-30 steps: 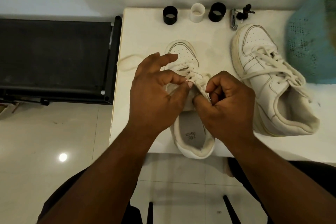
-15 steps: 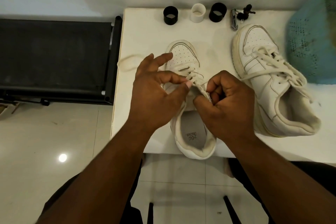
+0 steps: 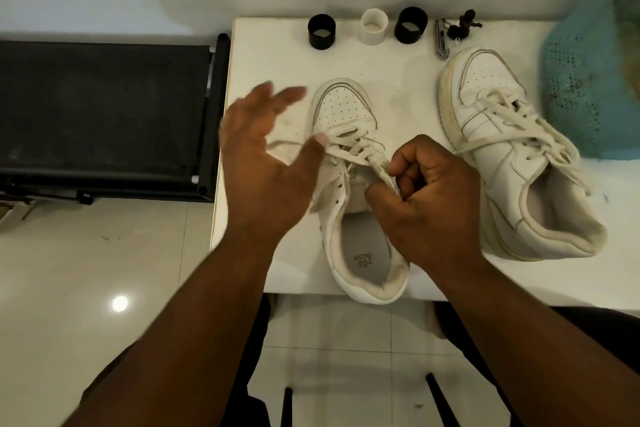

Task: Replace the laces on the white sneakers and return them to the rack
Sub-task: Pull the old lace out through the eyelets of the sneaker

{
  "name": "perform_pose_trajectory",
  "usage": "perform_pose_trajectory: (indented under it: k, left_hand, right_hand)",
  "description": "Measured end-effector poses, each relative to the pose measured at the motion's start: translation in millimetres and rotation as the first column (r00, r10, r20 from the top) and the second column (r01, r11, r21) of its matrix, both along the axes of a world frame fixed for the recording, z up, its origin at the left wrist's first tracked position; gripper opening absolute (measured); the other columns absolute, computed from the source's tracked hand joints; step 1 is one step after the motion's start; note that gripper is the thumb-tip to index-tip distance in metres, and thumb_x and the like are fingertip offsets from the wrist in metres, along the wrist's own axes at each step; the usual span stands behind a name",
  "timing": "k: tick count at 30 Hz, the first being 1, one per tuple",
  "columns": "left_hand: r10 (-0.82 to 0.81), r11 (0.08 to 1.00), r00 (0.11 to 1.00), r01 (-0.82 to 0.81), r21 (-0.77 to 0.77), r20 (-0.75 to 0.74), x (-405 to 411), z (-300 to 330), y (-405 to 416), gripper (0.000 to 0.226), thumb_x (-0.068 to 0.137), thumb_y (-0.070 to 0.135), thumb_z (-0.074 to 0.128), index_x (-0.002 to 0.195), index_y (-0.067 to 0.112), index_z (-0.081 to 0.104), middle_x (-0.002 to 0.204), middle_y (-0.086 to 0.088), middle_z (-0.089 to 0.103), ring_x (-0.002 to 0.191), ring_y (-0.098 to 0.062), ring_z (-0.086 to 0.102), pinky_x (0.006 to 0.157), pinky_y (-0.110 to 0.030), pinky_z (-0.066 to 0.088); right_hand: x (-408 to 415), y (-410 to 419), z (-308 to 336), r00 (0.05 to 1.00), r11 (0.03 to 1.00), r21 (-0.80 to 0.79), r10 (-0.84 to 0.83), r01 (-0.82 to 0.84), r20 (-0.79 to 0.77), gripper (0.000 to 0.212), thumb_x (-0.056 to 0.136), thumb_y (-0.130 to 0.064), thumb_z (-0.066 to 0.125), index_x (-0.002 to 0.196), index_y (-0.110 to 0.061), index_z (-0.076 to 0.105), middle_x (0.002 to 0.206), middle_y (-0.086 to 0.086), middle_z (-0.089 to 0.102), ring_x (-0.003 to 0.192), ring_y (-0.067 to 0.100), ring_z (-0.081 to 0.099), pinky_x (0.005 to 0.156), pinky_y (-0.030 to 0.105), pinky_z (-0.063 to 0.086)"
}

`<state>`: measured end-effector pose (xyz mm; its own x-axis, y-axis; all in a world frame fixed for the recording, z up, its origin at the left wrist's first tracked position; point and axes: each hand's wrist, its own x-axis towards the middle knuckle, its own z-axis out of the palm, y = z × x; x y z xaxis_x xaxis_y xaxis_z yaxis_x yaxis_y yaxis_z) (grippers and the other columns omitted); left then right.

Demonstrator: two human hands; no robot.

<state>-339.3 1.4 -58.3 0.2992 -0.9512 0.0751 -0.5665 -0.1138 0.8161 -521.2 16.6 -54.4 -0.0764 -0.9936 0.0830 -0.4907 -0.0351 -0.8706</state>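
Note:
One white sneaker [image 3: 343, 107] stands near the front edge of the white table [image 3: 277, 55], toe pointing away from me, with its cream lace [image 3: 349, 142] threaded through the lower eyelets only. My right hand [image 3: 433, 194] is curled in a fist at the shoe's right eyelet row and pinches a strand of that lace. My left hand [image 3: 263, 163] hovers just left of the shoe, fingers spread and blurred, thumb tip at the lace. A second white sneaker [image 3: 485, 87], fully laced, lies to the right.
Two black rings [image 3: 321, 32] [image 3: 411, 25] and a white ring [image 3: 373, 27] stand along the table's far edge, beside a small metal tool [image 3: 442, 42]. A teal perforated basket [image 3: 581, 80] fills the right corner. A black framed surface [image 3: 104, 107] adjoins the table's left side.
My left hand let go of the lace at the eyelets, opened its fingers and swung out to the left. My right hand kept its grip and stayed in place.

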Motion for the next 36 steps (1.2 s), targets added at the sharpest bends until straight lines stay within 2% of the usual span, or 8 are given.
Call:
perform_pose_trajectory:
  k: [3, 9, 13, 17, 24, 27, 31, 36]
  left_hand:
    - [-0.258, 0.966, 0.966, 0.258, 0.032, -0.027, -11.2, -0.1, 2.5, 0.025, 0.082, 0.043, 0.076, 0.107, 0.040, 0.073, 0.141, 0.012, 0.056, 0.143, -0.014, 0.038, 0.120, -0.045, 0.030]
    - [-0.131, 0.991, 0.989, 0.132, 0.000, 0.066, -9.8, -4.6, 1.3, 0.008, 0.089, 0.037, 0.073, 0.086, 0.030, 0.073, 0.117, 0.016, 0.062, 0.121, -0.004, 0.050, 0.102, -0.010, 0.031]
    - [0.143, 0.990, 0.989, -0.142, -0.016, 0.032, -0.2, -4.8, -2.5, 0.009, 0.096, 0.041, 0.067, 0.089, 0.039, 0.061, 0.099, 0.026, 0.055, 0.104, -0.002, 0.058, 0.100, -0.033, 0.048]
    - [0.317, 0.948, 0.949, -0.316, 0.016, -0.007, 7.6, -6.3, -5.6, 0.008, 0.098, 0.042, 0.065, 0.092, 0.037, 0.063, 0.101, 0.016, 0.062, 0.095, 0.001, 0.059, 0.101, -0.031, 0.050]
    - [0.499, 0.866, 0.856, -0.485, 0.120, -0.139, 31.3, -25.4, -12.0, 0.026, 0.094, 0.053, 0.062, 0.095, 0.027, 0.069, 0.104, -0.002, 0.071, 0.100, -0.020, 0.069, 0.093, -0.046, 0.058]
    - [0.327, 0.945, 0.941, -0.322, 0.063, -0.087, 18.6, -18.0, -9.2, 0.021, 0.090, 0.046, 0.072, 0.109, 0.037, 0.066, 0.119, 0.011, 0.065, 0.114, -0.013, 0.062, 0.099, -0.040, 0.054]
    - [-0.245, 0.969, 0.969, 0.246, 0.009, -0.034, -1.4, -9.5, -2.8, 0.031, 0.085, 0.049, 0.075, 0.114, 0.041, 0.070, 0.144, 0.015, 0.052, 0.144, -0.016, 0.037, 0.117, -0.048, 0.035]
    - [-0.193, 0.979, 0.979, 0.196, -0.058, 0.058, -5.8, -8.8, -1.4, 0.008, 0.089, 0.038, 0.074, 0.087, 0.030, 0.073, 0.124, 0.017, 0.061, 0.134, -0.013, 0.046, 0.112, -0.028, 0.035]
  right_hand:
    - [0.2, -0.7, -0.1, 1.000, 1.000, -0.013, -0.001, 0.000, -0.023, 0.025, 0.071, -0.015, 0.078, 0.071, -0.019, 0.053, 0.049, -0.004, 0.042, 0.044, 0.015, 0.037, 0.046, 0.029, 0.037]
    - [-0.4, -0.7, 0.3, 0.999, 1.000, -0.015, 0.007, -0.007, -0.033, 0.021, 0.068, -0.018, 0.073, 0.072, -0.022, 0.053, 0.048, -0.005, 0.042, 0.044, 0.014, 0.037, 0.046, 0.026, 0.037]
    - [-0.7, -0.3, 0.6, 0.999, 1.000, -0.010, 0.000, 0.000, -0.040, 0.021, 0.067, -0.015, 0.073, 0.071, -0.021, 0.053, 0.048, -0.003, 0.044, 0.044, 0.017, 0.039, 0.046, 0.028, 0.039]
    - [0.2, -0.4, 1.4, 0.999, 1.000, -0.014, -0.011, 0.010, -0.045, 0.018, 0.066, -0.015, 0.071, 0.070, -0.019, 0.054, 0.047, -0.003, 0.044, 0.044, 0.017, 0.039, 0.046, 0.029, 0.040]
    - [-0.2, -0.3, 1.6, 0.999, 1.000, 0.008, -0.022, 0.023, -0.038, 0.018, 0.066, -0.014, 0.071, 0.070, -0.020, 0.054, 0.048, 0.000, 0.045, 0.045, 0.019, 0.040, 0.046, 0.031, 0.041]
    - [-1.0, -0.3, 1.4, 0.999, 1.000, 0.006, -0.025, 0.026, -0.046, 0.017, 0.066, -0.014, 0.070, 0.070, -0.019, 0.054, 0.048, 0.000, 0.045, 0.045, 0.019, 0.040, 0.046, 0.032, 0.041]
    - [-1.0, -0.8, 2.0, 0.999, 1.000, 0.003, -0.025, 0.025, -0.046, 0.017, 0.066, -0.016, 0.070, 0.071, -0.019, 0.055, 0.048, 0.000, 0.045, 0.045, 0.019, 0.040, 0.047, 0.034, 0.040]
    - [-0.8, -0.7, 1.8, 0.998, 1.000, -0.007, -0.014, 0.013, -0.059, 0.018, 0.066, -0.016, 0.071, 0.071, -0.019, 0.054, 0.048, 0.001, 0.045, 0.044, 0.020, 0.039, 0.047, 0.035, 0.040]
